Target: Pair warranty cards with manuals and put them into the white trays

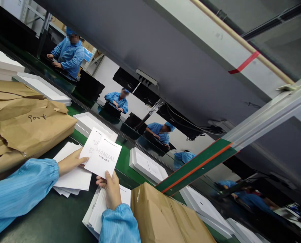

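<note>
Manual [111, 148] is overlapping a white leaflet [92, 140], likely leaving both printed fronts showing; left grip [70, 163] is pinching the leaflet's edge, right grip [111, 189] the manual's lower edge.

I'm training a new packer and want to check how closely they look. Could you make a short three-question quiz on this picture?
1. True or false: the brown paper package on the left side of the picture has handwriting on it.

2. Which word is printed large on the front booklet?
A) GUIDE
B) MANUAL
C) RECEIPT

3. Which of the person's own thumbs lies on the front booklet's lower edge: that of the left hand or that of the right hand?

Key:
1. True
2. B
3. That of the right hand
</note>
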The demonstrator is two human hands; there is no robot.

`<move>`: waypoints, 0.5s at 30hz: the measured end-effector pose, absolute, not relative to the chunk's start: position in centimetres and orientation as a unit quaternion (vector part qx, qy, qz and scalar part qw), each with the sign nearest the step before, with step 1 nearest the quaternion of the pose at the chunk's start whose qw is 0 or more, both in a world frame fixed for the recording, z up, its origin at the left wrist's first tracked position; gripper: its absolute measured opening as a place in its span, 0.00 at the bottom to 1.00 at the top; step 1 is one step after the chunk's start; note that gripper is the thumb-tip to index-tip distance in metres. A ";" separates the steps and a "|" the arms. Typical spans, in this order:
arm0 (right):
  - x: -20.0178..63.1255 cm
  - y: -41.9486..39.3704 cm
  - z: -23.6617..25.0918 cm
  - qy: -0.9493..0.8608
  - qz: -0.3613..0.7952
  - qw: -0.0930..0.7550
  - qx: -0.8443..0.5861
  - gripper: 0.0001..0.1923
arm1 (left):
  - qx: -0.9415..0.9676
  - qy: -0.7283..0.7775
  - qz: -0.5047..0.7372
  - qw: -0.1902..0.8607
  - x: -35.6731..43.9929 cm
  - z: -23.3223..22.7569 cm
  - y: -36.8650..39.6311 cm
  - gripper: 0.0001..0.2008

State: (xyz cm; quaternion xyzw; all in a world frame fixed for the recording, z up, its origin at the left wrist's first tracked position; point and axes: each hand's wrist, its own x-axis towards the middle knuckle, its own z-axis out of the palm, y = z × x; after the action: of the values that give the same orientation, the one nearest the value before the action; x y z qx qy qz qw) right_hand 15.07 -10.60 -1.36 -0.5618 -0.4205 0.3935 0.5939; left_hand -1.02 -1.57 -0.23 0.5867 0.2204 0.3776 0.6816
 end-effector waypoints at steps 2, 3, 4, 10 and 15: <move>15.0 -10.6 -1.3 -0.419 0.393 0.594 -0.564 0.26 | 0.588 0.221 0.374 0.682 -1.0 -0.2 -1.6 0.30; 14.9 -10.6 -1.3 -0.418 0.392 0.594 -0.564 0.26 | 0.589 0.221 0.372 0.682 -1.0 -0.1 -1.6 0.30; 14.9 -10.6 -1.3 -0.416 0.392 0.596 -0.564 0.26 | 0.590 0.221 0.372 0.682 -1.0 -0.1 -1.5 0.29; 14.8 -10.9 -0.9 -0.378 0.383 0.635 -0.554 0.24 | 0.607 0.254 0.379 0.651 -0.8 -0.6 -1.5 0.26; 15.3 -11.1 -0.2 -0.267 0.340 0.723 -0.539 0.22 | 0.639 0.341 0.405 0.558 -0.5 -0.2 0.1 0.15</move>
State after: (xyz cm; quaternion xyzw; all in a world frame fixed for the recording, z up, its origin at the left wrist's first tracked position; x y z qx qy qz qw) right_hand 15.34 -11.13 -0.20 -0.5394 -0.2668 0.3396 0.7229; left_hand -0.46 0.06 -0.23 0.6389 0.3412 0.4049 0.5581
